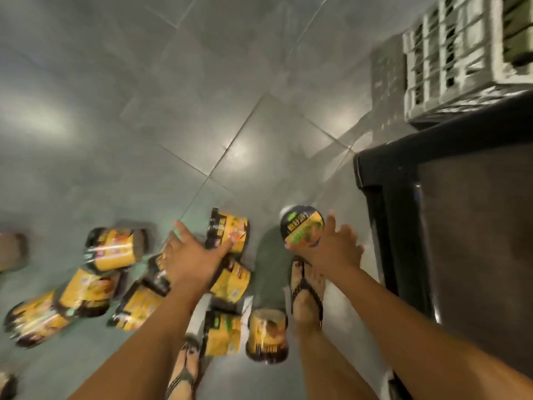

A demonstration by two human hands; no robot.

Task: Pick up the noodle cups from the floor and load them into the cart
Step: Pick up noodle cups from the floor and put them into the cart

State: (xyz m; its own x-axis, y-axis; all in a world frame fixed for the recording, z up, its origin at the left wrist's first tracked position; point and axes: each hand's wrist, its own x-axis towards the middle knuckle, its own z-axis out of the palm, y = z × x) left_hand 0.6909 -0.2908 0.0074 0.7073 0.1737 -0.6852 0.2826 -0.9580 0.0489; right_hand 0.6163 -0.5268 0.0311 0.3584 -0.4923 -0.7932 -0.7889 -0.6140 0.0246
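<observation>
Head view, looking straight down, with much of the picture smeared by motion blur. A black-rimmed cart [375,174] with a dark inside fills the right edge, standing on a glossy grey tiled floor [144,111]. Just left of the cart's near corner, the right hand [331,249] is raised with its fingers spread wide and thumb pointing away from the person. A round noodle cup [301,229], its yellow and green lid facing the camera, sits against the thumb side of that hand; whether the hand actually holds it cannot be told. Farther left of the cart, the left hand [190,258] is also spread wide, thumb stretched out, its fingertips at the lower side of a yellow cup lying on its side [230,230]. Well left of the cart, scattered cups [112,249] in yellow and black wrappers lie tumbled on the floor, most of them on their sides and some touching each other. One more cup [266,336] stands nearer the person, between their two feet. The right foot [305,287], in a strappy sandal, is planted just beside the cart's left wall, below the right hand. The left foot [184,368], in a matching sandal, is at the bottom edge. Beyond the cart's far end sits a white latticed crate [432,67].
</observation>
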